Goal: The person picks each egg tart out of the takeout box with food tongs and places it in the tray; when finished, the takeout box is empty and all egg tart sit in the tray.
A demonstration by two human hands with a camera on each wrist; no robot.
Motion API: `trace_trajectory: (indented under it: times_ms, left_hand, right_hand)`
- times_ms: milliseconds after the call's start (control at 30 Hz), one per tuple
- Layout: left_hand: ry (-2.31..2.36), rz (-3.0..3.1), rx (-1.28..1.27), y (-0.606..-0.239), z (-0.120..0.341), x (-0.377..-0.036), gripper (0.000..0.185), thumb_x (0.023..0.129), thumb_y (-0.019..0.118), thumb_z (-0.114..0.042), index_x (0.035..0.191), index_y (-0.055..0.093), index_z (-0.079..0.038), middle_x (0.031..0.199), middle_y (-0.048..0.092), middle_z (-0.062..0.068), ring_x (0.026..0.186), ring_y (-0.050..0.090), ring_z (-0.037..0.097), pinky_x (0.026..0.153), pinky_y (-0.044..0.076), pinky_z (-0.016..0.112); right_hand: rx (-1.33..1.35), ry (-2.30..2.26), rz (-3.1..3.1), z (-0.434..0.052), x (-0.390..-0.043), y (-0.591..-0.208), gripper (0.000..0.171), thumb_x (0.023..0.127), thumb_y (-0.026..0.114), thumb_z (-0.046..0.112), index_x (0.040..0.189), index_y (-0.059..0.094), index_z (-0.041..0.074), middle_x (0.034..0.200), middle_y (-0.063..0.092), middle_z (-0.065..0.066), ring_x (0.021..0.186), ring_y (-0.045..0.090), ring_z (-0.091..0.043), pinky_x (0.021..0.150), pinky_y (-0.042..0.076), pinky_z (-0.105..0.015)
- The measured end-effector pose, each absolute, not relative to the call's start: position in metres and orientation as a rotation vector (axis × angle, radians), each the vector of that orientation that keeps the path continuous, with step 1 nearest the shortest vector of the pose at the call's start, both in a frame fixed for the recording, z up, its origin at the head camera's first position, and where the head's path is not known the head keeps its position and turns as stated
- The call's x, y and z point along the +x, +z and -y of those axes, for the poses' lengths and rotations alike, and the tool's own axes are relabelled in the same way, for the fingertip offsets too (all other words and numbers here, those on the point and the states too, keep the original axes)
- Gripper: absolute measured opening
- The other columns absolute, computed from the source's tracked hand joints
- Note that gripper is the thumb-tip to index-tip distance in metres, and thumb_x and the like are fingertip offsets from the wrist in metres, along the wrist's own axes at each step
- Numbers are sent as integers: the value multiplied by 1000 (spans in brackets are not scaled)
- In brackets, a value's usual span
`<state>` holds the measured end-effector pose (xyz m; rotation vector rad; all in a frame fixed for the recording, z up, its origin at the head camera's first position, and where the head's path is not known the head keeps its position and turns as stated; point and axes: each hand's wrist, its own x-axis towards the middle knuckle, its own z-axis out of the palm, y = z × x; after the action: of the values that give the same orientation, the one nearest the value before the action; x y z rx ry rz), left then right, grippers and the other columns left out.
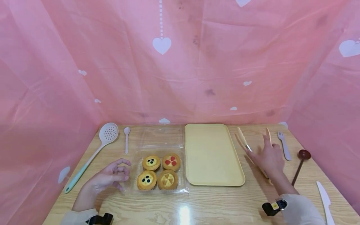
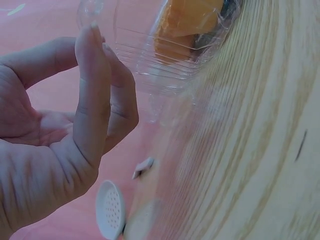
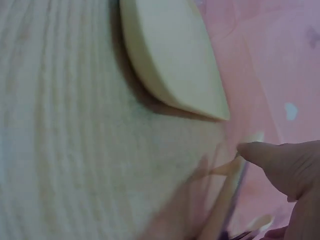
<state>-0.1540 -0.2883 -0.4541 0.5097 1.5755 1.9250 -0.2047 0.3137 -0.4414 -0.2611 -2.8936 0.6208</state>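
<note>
My left hand [image 1: 111,175] hovers just left of the clear plastic box [image 1: 184,190], its fingers loosely curled with nothing in them. Inside that box sit several tarts: two with dark berries, one with red pieces [image 1: 171,162] and one with pale wedges [image 1: 167,179]. Its transparent lid [image 1: 163,137] lies folded back. On the right, my right hand [image 1: 271,159] grips a pair of spread tongs [image 1: 242,137], thumb against one arm and index finger stretched along the other. The right wrist view shows the thumb tip [image 3: 245,148] at a tong arm; the palm hides their middle.
A beige tray [image 1: 213,156] lies between the box and the tongs. At left are a slotted spoon [image 1: 109,132] with a green handle and a small spoon [image 1: 127,137]. A fork [image 1: 284,147], dark ladle [image 1: 303,154] and white knife [image 1: 324,197] line the right. Pink curtains surround the table.
</note>
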Motion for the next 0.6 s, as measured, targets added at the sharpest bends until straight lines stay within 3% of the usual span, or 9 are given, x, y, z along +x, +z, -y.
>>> trace_trajectory:
  times_ms: [100, 200, 300, 433, 600]
  left_hand:
    - [1924, -1587, 499, -453, 289, -154, 39, 95, 50, 12, 127, 46, -11, 92, 58, -1, 78, 57, 10, 65, 62, 41]
    - [1927, -1587, 505, -453, 289, -154, 39, 96, 50, 12, 127, 47, -11, 92, 58, -1, 78, 57, 9, 65, 62, 40]
    - [1933, -1570, 522, -454, 289, -154, 38, 96, 49, 12, 127, 46, -10, 92, 57, -1, 78, 58, 9, 65, 62, 41]
    - [1935, -1566, 522, -456, 289, -155, 38, 95, 49, 12, 127, 45, -8, 92, 57, -2, 78, 57, 9, 65, 62, 42]
    - [1938, -1564, 542, -457, 288, -156, 39, 95, 48, 13, 127, 45, -9, 92, 57, -2, 79, 56, 9, 64, 62, 42]
  right_hand:
    - [-310, 640, 2901, -317, -203, -452, 117, 79, 77, 56, 158, 6, 7, 111, 43, -45, 94, 48, -56, 49, 44, -51]
    - [-362, 657, 2904, -320, -203, -462, 118, 77, 79, 55, 151, 11, -6, 104, 47, -43, 88, 52, -57, 48, 44, -52]
    - [-411, 661, 2865, -322, -204, -468, 108, 75, 81, 53, 133, 24, -18, 96, 50, -41, 83, 54, -58, 52, 45, -56]
    - [-381, 687, 2790, -324, -205, -471, 92, 73, 85, 46, 119, 37, -18, 90, 53, -38, 78, 55, -56, 57, 45, -59]
    - [-363, 742, 2760, -328, -202, -470, 91, 76, 82, 50, 125, 44, -17, 98, 57, -38, 82, 57, -53, 62, 46, -59]
